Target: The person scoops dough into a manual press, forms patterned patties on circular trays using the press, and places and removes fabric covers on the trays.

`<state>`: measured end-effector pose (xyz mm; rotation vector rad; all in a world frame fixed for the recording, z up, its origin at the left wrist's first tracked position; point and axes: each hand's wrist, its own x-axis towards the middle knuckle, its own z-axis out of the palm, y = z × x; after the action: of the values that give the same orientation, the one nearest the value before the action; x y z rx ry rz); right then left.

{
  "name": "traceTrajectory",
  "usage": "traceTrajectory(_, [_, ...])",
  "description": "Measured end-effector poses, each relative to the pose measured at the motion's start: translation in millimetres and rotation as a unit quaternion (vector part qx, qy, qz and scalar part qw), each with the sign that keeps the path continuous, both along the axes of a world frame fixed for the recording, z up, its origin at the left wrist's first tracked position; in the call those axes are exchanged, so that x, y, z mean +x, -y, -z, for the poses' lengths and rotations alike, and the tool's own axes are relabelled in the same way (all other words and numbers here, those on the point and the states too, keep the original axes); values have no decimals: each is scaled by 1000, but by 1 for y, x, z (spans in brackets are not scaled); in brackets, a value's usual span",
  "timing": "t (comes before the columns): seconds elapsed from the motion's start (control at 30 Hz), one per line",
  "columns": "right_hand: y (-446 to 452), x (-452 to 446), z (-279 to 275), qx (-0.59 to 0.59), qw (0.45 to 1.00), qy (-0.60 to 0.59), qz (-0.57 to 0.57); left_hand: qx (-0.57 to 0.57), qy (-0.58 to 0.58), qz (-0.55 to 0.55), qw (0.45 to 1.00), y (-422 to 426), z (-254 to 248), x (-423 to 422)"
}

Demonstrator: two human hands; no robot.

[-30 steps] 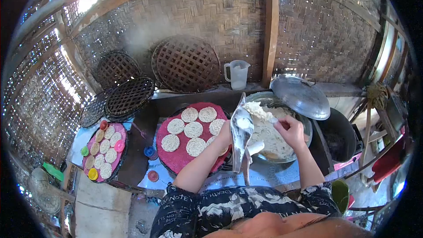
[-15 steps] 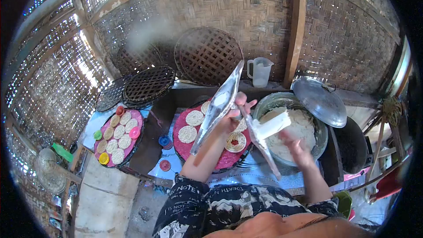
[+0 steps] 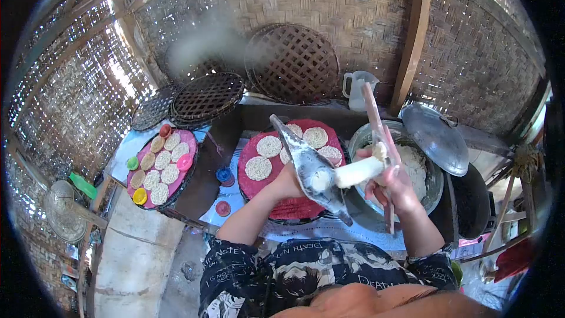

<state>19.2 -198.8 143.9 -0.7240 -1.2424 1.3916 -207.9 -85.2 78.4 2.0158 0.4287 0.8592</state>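
My left hand is wrapped round a pointed metal-covered press piece with a round opening, tilted over the right side of the pink mat. My right hand grips a wooden bar that carries a white cylindrical plunger. The plunger's left end is at the opening of the metal piece. Below my right hand is a large metal basin of pale dough. Round lacy white discs lie on the mat, some hidden by the metal piece.
A smaller tray with several discs and coloured lids stands at left. Behind are woven racks, a plastic jug and a metal lid. A dark pot is at right. Blue and red containers sit beside the mat.
My right hand has left the dough and taken hold of the wooden bar with the plunger, which my left hand had held. The metal piece has turned, and the plunger has come to its opening.
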Motion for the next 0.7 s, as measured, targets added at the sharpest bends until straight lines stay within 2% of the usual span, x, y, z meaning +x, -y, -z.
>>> traceTrajectory(0.1, [-1,-13,-18,74,978,171,93,72,-70,-63,993,-5,5,1])
traceTrajectory(0.13, [-5,-12,-17,168,940,268,126,140,-100,-87,981,-4,1,1])
traceTrajectory(0.2, [-14,-8,-12,343,808,444,180,269,-158,-134,941,-1,-11,1])
traceTrajectory(0.23, [-9,-12,-16,363,770,485,200,238,-161,-136,948,-3,-8,3])
traceTrajectory(0.33, [-2,-24,-22,381,740,518,196,276,-208,-170,923,3,-23,7])
traceTrajectory(0.37, [-2,-25,-18,377,741,520,198,267,-133,-169,939,4,-23,8])
traceTrajectory(0.47, [-9,-33,-1,379,732,519,225,288,-112,-167,936,-6,-10,20])
traceTrajectory(0.5, [-9,-35,-1,354,741,528,218,331,-99,-190,919,-8,-13,23])
traceTrajectory(0.6, [-22,-26,-18,297,776,536,146,120,-37,-191,974,-8,-10,24])
traceTrajectory(0.63, [-37,-15,-6,310,838,427,139,104,6,-170,980,-15,-5,24])
traceTrajectory(0.67, [-41,-3,-3,183,906,378,55,86,-23,-187,978,-19,-5,25])
traceTrajectory(0.7, [-45,10,-2,52,946,320,-29,69,-51,-205,975,-22,-8,26])
